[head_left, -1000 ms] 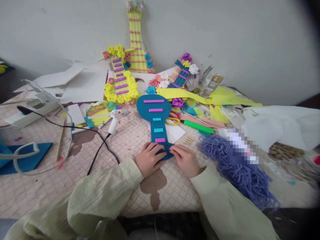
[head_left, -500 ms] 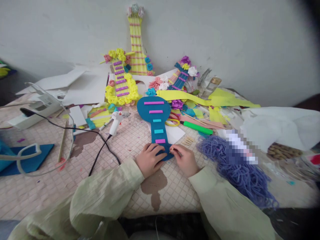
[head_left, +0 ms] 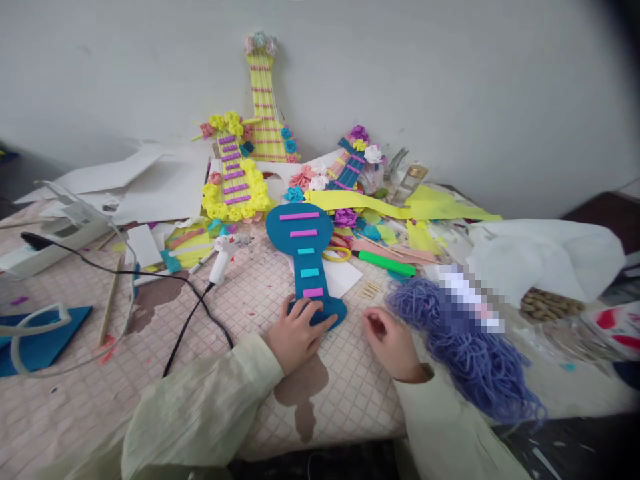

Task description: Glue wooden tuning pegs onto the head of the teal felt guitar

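Observation:
A blue foam guitar shape (head_left: pixel 300 233) with pink and turquoise strips lies flat on the checked tablecloth, its round body pointing away from me. My left hand (head_left: pixel 297 333) rests on its near end, fingers spread flat on the foam. My right hand (head_left: pixel 393 343) is off the shape, a little to its right beside a heap of purple yarn (head_left: pixel 450 340). Its fingers are curled in towards the palm; what they hold, if anything, is too small to make out. A few toothpicks (head_left: pixel 369 288) lie just beyond it.
A white glue gun (head_left: pixel 223 250) with a black cord lies left of the shape. Yellow-handled scissors (head_left: pixel 337 252) and a green marker (head_left: pixel 386 263) lie to its right. Finished flower-trimmed guitars (head_left: pixel 233 180) lean on the wall. White cloth (head_left: pixel 540 253) sits right, blue foam sheet (head_left: pixel 35 340) left.
My right hand has left the near end of the blue shape and moved right, toward the yarn. The left hand stays pressed on the shape. The view has tilted slightly.

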Action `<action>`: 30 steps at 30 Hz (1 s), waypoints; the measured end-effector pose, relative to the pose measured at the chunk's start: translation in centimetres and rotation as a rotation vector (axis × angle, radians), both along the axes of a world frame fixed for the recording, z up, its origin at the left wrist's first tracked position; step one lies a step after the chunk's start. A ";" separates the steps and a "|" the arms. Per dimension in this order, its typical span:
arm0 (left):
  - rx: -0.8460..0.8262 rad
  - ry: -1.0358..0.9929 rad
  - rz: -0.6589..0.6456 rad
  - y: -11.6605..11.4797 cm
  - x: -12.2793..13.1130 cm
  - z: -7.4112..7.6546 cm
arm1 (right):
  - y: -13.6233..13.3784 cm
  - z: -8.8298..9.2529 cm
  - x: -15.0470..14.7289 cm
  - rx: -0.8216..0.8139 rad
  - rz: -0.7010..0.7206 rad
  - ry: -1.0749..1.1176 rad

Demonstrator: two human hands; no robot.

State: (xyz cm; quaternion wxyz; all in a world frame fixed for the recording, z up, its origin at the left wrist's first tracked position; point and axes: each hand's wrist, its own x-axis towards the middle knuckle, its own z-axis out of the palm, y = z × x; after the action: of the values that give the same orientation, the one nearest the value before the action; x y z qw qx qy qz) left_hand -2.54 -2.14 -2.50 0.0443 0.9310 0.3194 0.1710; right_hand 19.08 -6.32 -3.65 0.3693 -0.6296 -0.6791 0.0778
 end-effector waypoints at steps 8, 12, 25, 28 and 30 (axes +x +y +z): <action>0.006 0.034 0.050 -0.4 0.5 0.0 | -0.6 -0.5 0.4 -0.027 0.084 -0.133; 0.055 0.021 0.060 -0.4 0.6 -0.1 | -0.6 -1.0 0.6 0.022 0.093 -0.134; 0.176 -0.002 0.100 -0.1 0.4 -1.4 | -0.6 -1.2 0.4 0.116 0.042 -0.111; 0.159 0.012 0.102 -0.1 0.4 -1.7 | -0.5 -1.4 0.6 0.116 0.025 -0.067; 0.167 0.003 0.104 -0.2 0.4 -1.6 | -0.5 -1.7 0.9 0.101 0.016 -0.029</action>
State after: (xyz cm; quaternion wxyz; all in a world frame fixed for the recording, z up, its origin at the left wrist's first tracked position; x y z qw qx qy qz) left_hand -2.18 -2.29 -4.10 -0.0429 0.9139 0.3520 0.1975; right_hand 19.96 -6.85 -5.31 0.3901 -0.6060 -0.6923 0.0375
